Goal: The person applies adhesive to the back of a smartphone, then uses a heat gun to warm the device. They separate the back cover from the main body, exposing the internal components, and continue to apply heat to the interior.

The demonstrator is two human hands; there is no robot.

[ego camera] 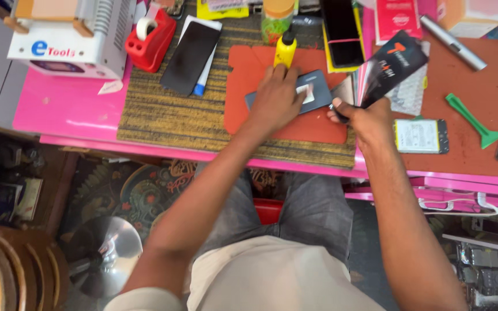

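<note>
Matt grey plastic on the phone back (295,92) under the left hand (275,101). Glossy black card on the packet (390,66) gripped by the right hand (364,118). Smooth matt orange rubber for the work mat (249,69). Coarse woven fibre, striped, in the brown mat (168,115). Shiny pink laminate on the table (59,109). Brushed metal on the silver tube (453,43). Glossy green plastic on the pry tool (471,118).
</note>
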